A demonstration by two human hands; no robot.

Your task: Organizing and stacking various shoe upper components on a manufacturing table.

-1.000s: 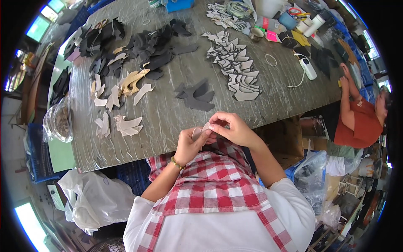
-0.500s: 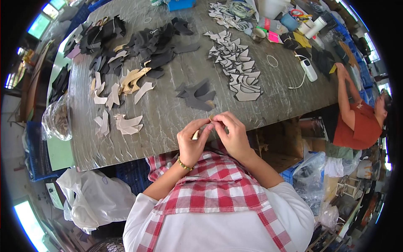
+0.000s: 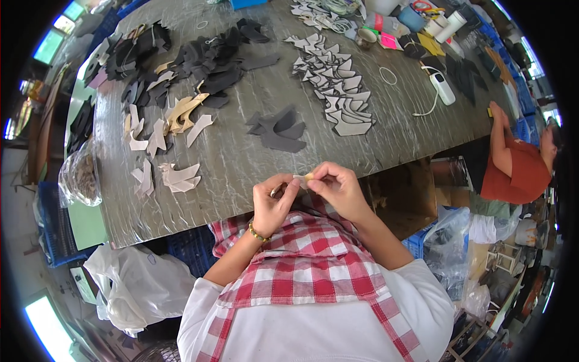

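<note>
Bare table [image 3: 241, 169] ahead; dark cutouts [image 3: 278, 130] beyond

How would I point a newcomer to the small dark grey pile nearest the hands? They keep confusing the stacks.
Start at the long grey table and find the near edge where both hands meet. Just beyond them lies the dark grey pile, a few flat cut pieces. It sits alone, unlike the pale-edged stack to its right.

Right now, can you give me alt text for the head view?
Both hands, left hand and right hand, pinch a small pale piece together at the edge of a grey table strewn with cut shapes.
</note>
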